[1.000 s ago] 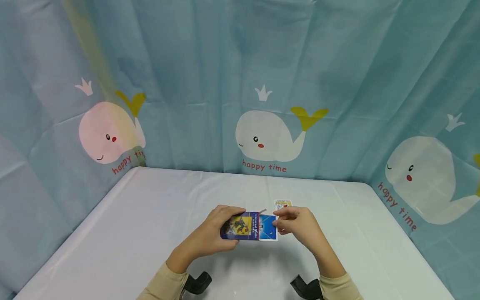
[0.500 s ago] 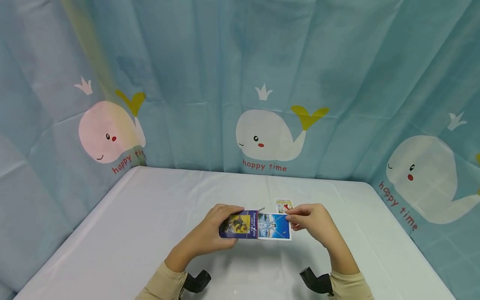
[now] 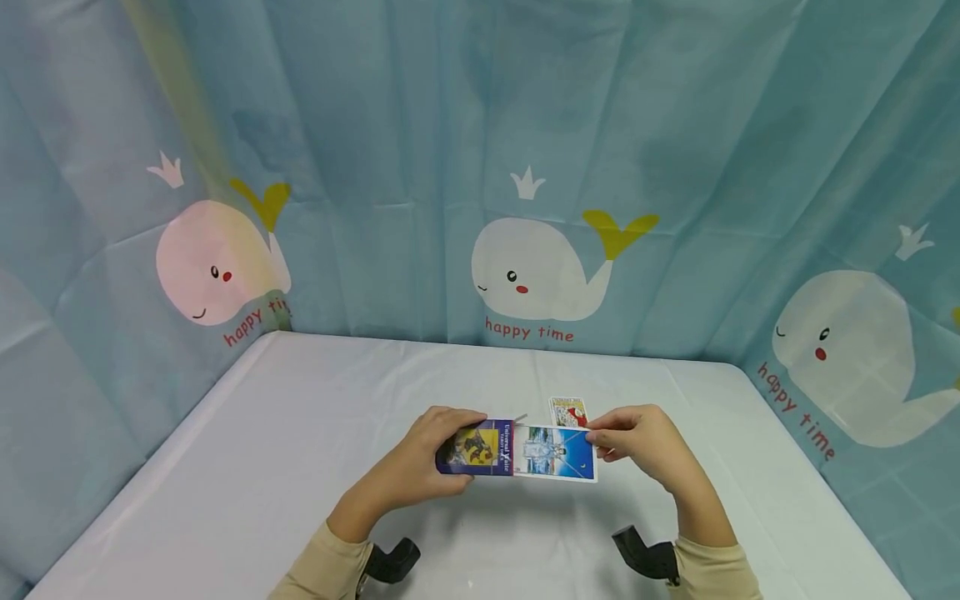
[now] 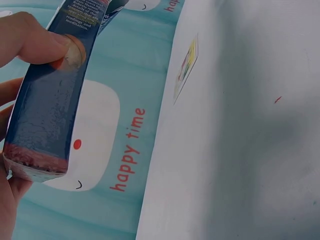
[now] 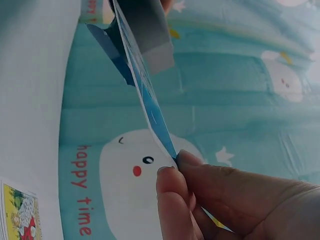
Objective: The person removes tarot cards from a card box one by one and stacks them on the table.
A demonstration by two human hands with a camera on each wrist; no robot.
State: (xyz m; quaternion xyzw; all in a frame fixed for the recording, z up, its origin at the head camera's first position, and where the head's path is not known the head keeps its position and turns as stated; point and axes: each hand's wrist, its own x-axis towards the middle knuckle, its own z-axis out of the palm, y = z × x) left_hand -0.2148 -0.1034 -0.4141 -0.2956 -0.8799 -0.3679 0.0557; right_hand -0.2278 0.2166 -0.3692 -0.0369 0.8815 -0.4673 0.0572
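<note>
My left hand (image 3: pixel 422 462) grips a dark blue tarot card box (image 3: pixel 476 448) above the table, its thumb across one narrow side in the left wrist view. Out of the box's right end sticks a blue and white picture card (image 3: pixel 558 454), most of its length showing. My right hand (image 3: pixel 645 442) pinches the outer end of this card between thumb (image 5: pixel 200 167) and fingers. In the right wrist view the card is seen nearly edge-on, with the box's open flaps (image 5: pixel 112 47) around it. Another picture card (image 3: pixel 568 411), yellow and red, lies on the table behind the held card.
A white cloth covers the table (image 3: pixel 337 400). Behind and beside it hangs a blue-green curtain (image 3: pixel 390 167) printed with whales. Black curved mounts (image 3: pixel 393 560) sit at both wrists, below the sleeves' cuffs.
My right hand has moved to the right, drawing the blue card farther out of the box. The left hand and the box have stayed nearly still.
</note>
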